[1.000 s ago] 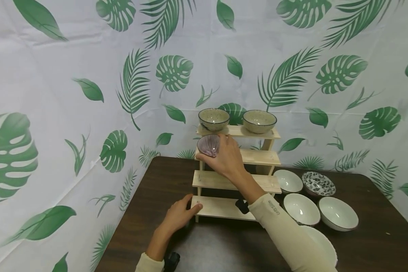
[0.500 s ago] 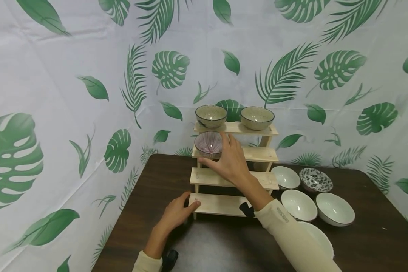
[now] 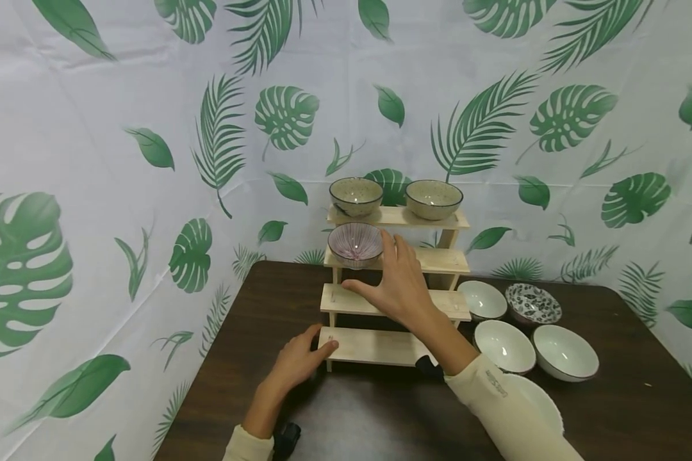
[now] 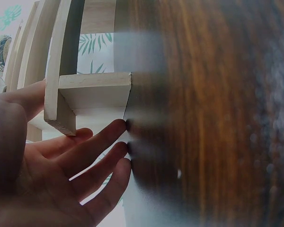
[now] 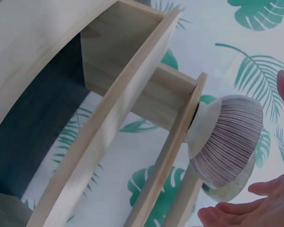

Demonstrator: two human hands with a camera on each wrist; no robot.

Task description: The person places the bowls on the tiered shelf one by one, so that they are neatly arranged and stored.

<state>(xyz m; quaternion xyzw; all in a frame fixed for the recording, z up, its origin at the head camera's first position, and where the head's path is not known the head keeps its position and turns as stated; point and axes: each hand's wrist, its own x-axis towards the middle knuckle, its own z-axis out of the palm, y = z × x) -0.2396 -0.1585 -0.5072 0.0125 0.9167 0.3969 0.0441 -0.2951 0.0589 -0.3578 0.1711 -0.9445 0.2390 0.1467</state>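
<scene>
Right hand (image 3: 402, 282), holding nothing; striped bowl (image 3: 355, 244), tier-borne (image 3: 438, 259); left hand (image 3: 300, 360), fingers loose, touching rack (image 3: 369, 346) end, presumably to steady it.

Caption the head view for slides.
Striped bowl on the stand, right hand beside it, left hand at the lowest shelf.

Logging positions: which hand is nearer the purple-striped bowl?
Right: the right hand is beside the purple-striped bowl; the left hand is lower, at the bottom wooden shelf.
</scene>
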